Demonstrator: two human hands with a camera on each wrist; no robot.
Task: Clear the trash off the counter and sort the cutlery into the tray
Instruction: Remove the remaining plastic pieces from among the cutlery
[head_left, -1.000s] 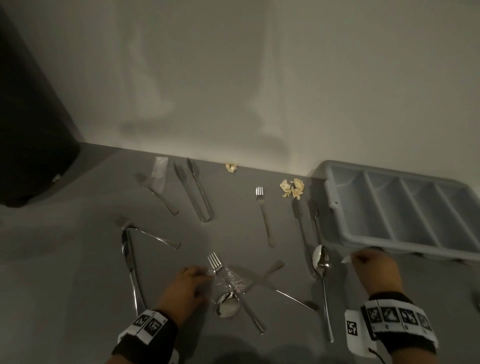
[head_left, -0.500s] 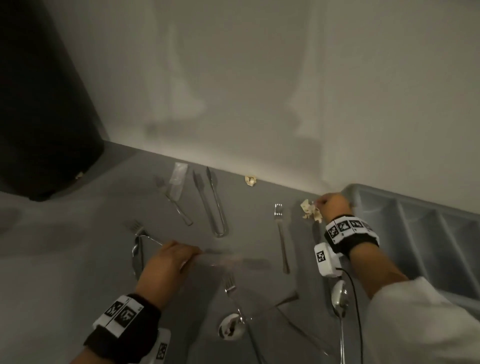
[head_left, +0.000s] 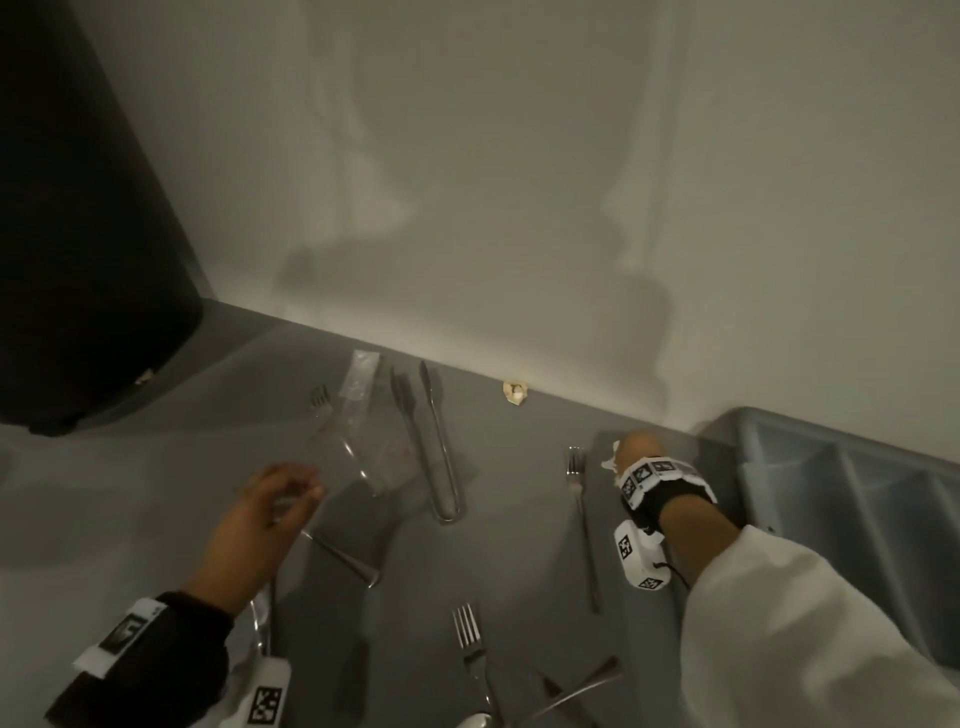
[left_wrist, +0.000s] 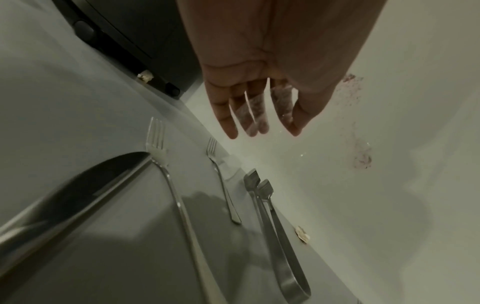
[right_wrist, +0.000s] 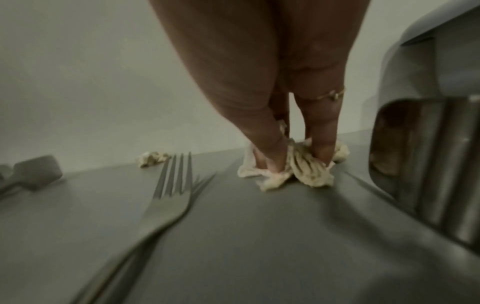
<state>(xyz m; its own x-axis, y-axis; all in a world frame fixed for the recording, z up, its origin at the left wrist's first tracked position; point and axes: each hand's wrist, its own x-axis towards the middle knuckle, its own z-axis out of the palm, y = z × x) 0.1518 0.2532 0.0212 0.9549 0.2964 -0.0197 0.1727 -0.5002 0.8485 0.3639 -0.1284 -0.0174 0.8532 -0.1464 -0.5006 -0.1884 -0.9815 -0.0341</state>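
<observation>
My left hand (head_left: 293, 493) is raised over the left of the grey counter and pinches a clear plastic wrapper (head_left: 371, 460) between thumb and fingers (left_wrist: 249, 121); the film (left_wrist: 281, 102) hangs across the fingers. Against the counter near the tray's left end, my right hand (head_left: 626, 449) pinches a crumpled paper napkin (right_wrist: 309, 174) between thumb and fingertips (right_wrist: 270, 162). The grey cutlery tray (head_left: 841, 488) stands at the right. Tongs (head_left: 434, 447), a fork (head_left: 582, 519) and another fork (head_left: 470, 644) lie on the counter.
A black bin (head_left: 78, 234) stands at the back left with a paper scrap (left_wrist: 145, 77) at its foot. A second plastic strip (head_left: 361, 379) lies over a fork (head_left: 319, 397). A small paper ball (head_left: 514, 392) sits at the wall. A knife (left_wrist: 78, 185) lies below my left wrist.
My left hand lifted the clear wrapper off the fork and spoon and carried it left and back. My right hand reached from the tray's front to the crumpled napkin and closed on it.
</observation>
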